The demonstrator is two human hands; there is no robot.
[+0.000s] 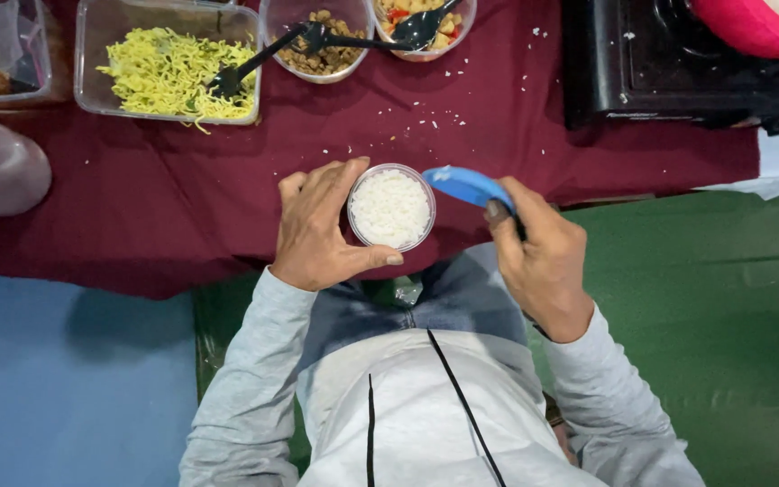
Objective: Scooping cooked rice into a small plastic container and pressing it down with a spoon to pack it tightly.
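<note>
Noodles, yellow and loose, are lying in a clear rectangular tub at the far left of a maroon cloth, a black spoon resting in them with its handle angled up to the right, likely left there for serving; beside it a round bowl of brown pieces and another of mixed chopped food are sharing a second black spoon that bridges the two rims; nearer the person, the left hand is wrapping its fingers and thumb around a small clear round cup of white rice, holding it steady at the table's near edge, close to the body and above the lap; just beside the cup, the right hand is pinching a blue scoop between thumb and curled fingers, its flat end hovering at the cup's right rim, apparently angled toward the rice; stray white grains are dotting the cloth beyond the cup; farther right, a black stove is carrying a pink basin at the frame's top corner, and green matting is covering the floor beneath the grey sleeves.
</note>
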